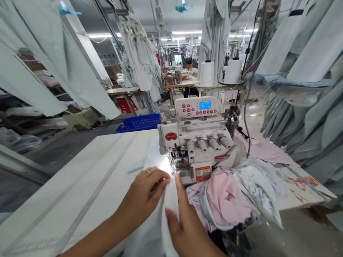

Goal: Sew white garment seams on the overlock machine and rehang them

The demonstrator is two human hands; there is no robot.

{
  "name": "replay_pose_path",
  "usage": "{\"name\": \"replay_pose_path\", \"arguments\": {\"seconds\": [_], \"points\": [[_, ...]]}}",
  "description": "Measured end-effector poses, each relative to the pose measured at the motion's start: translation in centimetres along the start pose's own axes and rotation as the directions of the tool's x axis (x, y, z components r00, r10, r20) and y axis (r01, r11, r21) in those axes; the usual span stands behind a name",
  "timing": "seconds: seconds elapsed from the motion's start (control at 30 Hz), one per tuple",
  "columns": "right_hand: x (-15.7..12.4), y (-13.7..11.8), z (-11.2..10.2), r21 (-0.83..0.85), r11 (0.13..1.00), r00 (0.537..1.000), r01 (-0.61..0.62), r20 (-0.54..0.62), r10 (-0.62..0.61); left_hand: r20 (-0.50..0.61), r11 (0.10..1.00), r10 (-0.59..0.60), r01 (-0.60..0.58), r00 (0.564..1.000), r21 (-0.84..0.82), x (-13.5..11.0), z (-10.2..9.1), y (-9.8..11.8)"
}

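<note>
A white overlock sewing machine (200, 138) stands before me, its small screen lit and its lamp shining on the needle area. Pale, whitish fabric (170, 211) runs from the presser foot down toward my lap. My left hand (151, 187), with a ring on one finger, pinches the fabric's edge just left of the needle area. Along the fabric's right side lies my right hand (186, 221), its fingers stretched toward the machine and its thumb apart, on the cloth. Beside it, a bundle of pink fabric (227, 197) hangs at the table's front.
The white table (105, 168) extends to the left, with a blue plastic basket (139, 123) behind it. Thread cones (207, 73) stand behind the machine. Pale garments (141, 58) hang on both sides. Farther back a person (189, 69) sits at another table.
</note>
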State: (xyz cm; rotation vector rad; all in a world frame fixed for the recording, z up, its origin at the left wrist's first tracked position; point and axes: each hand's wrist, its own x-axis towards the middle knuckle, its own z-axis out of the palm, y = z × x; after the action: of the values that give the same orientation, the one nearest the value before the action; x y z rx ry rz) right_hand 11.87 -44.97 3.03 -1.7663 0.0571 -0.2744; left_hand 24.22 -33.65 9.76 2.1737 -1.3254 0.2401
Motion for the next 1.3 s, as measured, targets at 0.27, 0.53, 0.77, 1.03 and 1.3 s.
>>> {"name": "replay_pose_path", "arguments": {"seconds": [0.27, 0.53, 0.77, 1.03, 1.3], "points": [[-2.0, -0.2, 0.2, 0.194, 0.980, 0.986, -0.038, -0.150, 0.067, 0.197, 0.892, -0.270, 0.322, 0.943, -0.319, 1.5, -0.4, -0.7], [-2.2, -0.7, -0.8, 0.038, 0.995, 0.988, -0.091, -0.120, 0.095, 0.313, 0.861, -0.330, 0.420, 0.891, -0.286, 2.5, -1.0, -1.3], [-2.0, 0.7, -1.0, 0.073, 0.994, 0.997, -0.076, -0.022, 0.077, 0.269, 0.870, -0.277, 0.359, 0.923, -0.337, 2.3, -0.9, -1.1], [-1.6, 0.8, -0.5, 0.054, 0.996, 0.998, 0.065, -0.027, -0.064, -0.029, 0.998, -0.066, 0.066, 0.997, 0.001, 1.3, -0.6, -1.1], [-2.0, 1.4, -0.1, -0.021, 0.997, 0.997, 0.073, -0.036, -0.074, 0.025, 0.679, 0.483, -0.392, 0.875, 0.621, -0.7, -0.4, 0.8]]}}
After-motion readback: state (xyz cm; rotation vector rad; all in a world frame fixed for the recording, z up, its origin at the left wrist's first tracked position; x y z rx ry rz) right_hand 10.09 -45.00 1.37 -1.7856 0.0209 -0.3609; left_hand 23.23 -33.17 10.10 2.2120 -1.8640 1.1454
